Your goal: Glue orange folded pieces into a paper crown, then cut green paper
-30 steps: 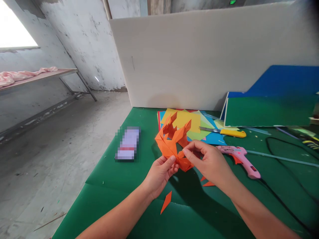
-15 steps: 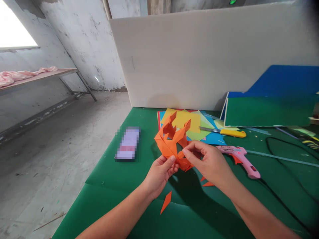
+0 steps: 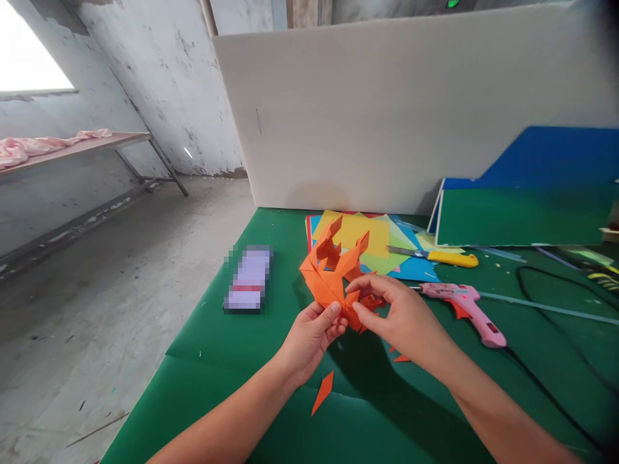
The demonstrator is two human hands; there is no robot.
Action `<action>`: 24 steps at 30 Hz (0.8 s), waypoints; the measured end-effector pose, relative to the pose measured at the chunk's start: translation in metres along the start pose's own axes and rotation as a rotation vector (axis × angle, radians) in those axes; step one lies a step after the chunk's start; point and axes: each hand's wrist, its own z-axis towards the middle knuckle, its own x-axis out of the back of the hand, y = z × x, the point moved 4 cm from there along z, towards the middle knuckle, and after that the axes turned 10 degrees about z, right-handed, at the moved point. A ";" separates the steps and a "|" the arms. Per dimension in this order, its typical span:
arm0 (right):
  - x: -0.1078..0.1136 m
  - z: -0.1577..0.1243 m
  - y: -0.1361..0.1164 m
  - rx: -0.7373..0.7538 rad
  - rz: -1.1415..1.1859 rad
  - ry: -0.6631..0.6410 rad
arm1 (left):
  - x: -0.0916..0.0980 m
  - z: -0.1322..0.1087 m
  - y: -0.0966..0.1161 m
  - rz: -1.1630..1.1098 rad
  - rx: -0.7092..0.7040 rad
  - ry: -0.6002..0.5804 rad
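An orange folded-paper model (image 3: 325,281), with pointed arms rising from its top, is held above the green table. My left hand (image 3: 309,338) pinches its lower edge between thumb and fingers. On the model's right side, my right hand (image 3: 403,319) has thumb and forefinger closed round a small orange flap near the bottom. That hand hides part of the model. A loose orange paper diamond (image 3: 323,392) lies below my left hand. More small orange pieces (image 3: 401,357) lie under my right wrist.
A pink glue gun (image 3: 467,303) with a black cord lies to the right. Behind it are a yellow-handled knife (image 3: 452,258) and coloured paper sheets (image 3: 355,233). A phone (image 3: 249,277) with a blurred screen lies left on the green table (image 3: 217,386). A white board (image 3: 387,116) stands behind.
My right hand has shifted slightly left, its forefinger and thumb moving onto the flap near the model's lower middle. My left hand and the model stay almost still.
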 end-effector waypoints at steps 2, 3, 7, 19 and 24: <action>0.000 0.000 0.001 -0.001 0.008 0.003 | 0.000 0.000 0.000 0.002 0.005 -0.002; -0.001 0.001 0.001 -0.001 0.010 0.006 | 0.000 0.000 0.000 0.002 0.007 -0.003; -0.001 0.000 -0.001 -0.001 0.026 0.009 | 0.001 0.000 0.001 0.008 0.009 -0.022; 0.000 -0.001 -0.007 0.009 0.038 0.014 | 0.002 0.000 0.000 0.012 0.018 -0.041; -0.001 -0.001 -0.008 0.042 -0.007 0.026 | 0.003 0.001 -0.001 0.009 0.016 -0.031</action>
